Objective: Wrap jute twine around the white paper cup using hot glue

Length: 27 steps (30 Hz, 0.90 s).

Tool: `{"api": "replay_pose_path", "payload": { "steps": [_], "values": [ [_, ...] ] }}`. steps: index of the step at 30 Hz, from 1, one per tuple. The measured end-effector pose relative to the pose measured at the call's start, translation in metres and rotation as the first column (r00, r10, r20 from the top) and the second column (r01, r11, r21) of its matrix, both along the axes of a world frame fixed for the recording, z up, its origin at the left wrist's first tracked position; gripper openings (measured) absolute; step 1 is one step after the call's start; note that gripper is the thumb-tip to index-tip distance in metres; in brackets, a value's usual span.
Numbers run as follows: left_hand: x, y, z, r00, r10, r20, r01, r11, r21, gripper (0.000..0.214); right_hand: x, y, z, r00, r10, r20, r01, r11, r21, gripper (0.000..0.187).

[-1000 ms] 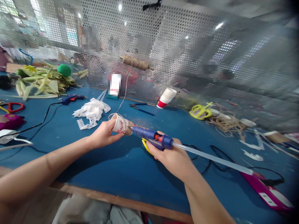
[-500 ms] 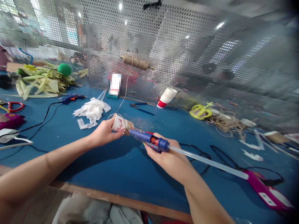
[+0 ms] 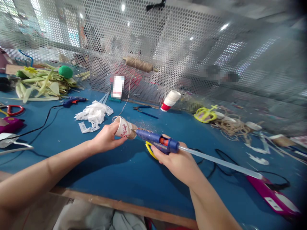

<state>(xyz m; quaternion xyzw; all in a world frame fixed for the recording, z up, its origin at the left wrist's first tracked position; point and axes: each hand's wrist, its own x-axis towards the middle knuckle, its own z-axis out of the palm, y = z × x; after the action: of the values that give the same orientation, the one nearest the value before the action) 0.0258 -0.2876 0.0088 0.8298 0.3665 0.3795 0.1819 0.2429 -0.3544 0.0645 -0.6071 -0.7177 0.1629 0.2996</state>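
Note:
My left hand is closed around a white paper cup with a red print, tilted on its side above the table. Twine is wound around the cup's base end, and a strand runs from the cup up to a twine spool. In my right hand is a blue glue gun, its metal nozzle at the twine-wrapped end of the cup. A long translucent glue stick sticks out of the gun's back. Yellow scissor-like loops show below the gun, by my right fingers; their other parts are hidden.
Crumpled white plastic, pliers and stacked paper cups lie across the blue table. Husks and a second glue gun are left. Loose twine and a purple power strip lie right. A perforated screen stands behind.
The glue gun has shifted slightly right and turned, so its nozzle now shows against the cup's twine. The cup has rotated a little in my left hand. More of the yellow loops shows.

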Motion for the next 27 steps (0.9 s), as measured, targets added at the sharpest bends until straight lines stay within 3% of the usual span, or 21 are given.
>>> {"api": "replay_pose_path", "payload": {
  "steps": [9,15,19,22,24,27],
  "values": [
    [0.002,-0.001,0.001,0.993,-0.117,-0.011,0.117,0.967,0.226,0.006,0.003,0.007,0.000,0.997,0.016,0.080,-0.020,0.998,0.052,0.015],
    [0.004,-0.001,-0.002,0.990,-0.141,0.006,0.131,0.937,0.323,0.007,0.003,0.010,-0.002,0.996,-0.034,-0.077,0.022,0.989,-0.145,0.026],
    [0.003,-0.001,-0.001,0.996,-0.086,0.027,0.079,0.975,0.206,0.006,0.009,0.020,-0.005,0.949,-0.030,-0.314,-0.050,0.968,-0.245,0.024],
    [0.002,0.001,0.000,0.998,0.001,0.059,-0.002,1.000,0.010,0.009,0.022,0.040,-0.008,0.866,-0.019,-0.500,-0.093,0.976,-0.199,0.023],
    [0.002,0.002,0.000,0.997,0.052,0.065,-0.046,0.995,-0.087,0.012,0.034,0.060,-0.012,0.860,-0.100,-0.501,0.020,0.987,-0.161,0.026],
    [0.002,0.002,0.000,0.996,0.071,0.051,-0.063,0.988,-0.142,0.015,0.054,0.092,-0.023,0.898,-0.332,-0.291,0.294,0.941,-0.166,0.024]
  ]
}}
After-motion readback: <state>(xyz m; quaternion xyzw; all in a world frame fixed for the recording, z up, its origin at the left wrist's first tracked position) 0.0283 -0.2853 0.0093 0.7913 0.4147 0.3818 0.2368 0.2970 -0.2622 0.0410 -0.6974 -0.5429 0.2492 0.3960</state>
